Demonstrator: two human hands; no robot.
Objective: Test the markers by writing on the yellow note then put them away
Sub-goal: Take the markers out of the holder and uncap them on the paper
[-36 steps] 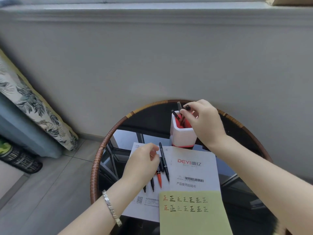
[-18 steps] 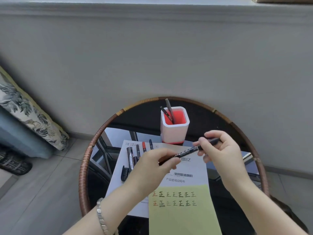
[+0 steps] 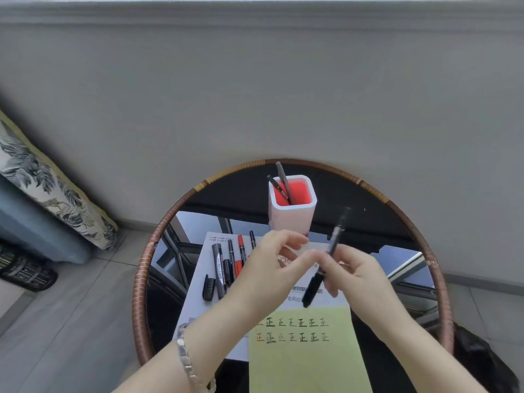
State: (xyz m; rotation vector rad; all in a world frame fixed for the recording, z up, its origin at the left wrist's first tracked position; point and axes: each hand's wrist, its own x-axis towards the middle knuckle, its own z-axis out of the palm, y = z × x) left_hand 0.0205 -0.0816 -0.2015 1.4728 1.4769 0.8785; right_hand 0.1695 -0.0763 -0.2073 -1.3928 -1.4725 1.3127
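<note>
While the right hand [image 3: 360, 276] is pinching the light, stiff black marker [image 3: 326, 259] mid-barrel above the yellow note [image 3: 306, 361], the left hand [image 3: 272, 268] is hovering beside it, fingers loosely curled, holding nothing.

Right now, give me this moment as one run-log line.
right hand: holds black marker, tilted | left hand: open beside it | note: two rows written | holder: two pens | spare markers: on paper

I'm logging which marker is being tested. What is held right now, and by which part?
The right hand holds a slim black marker around the middle of its barrel, tilted over the white leaflet. The left hand is open beside it, holding nothing.
</note>
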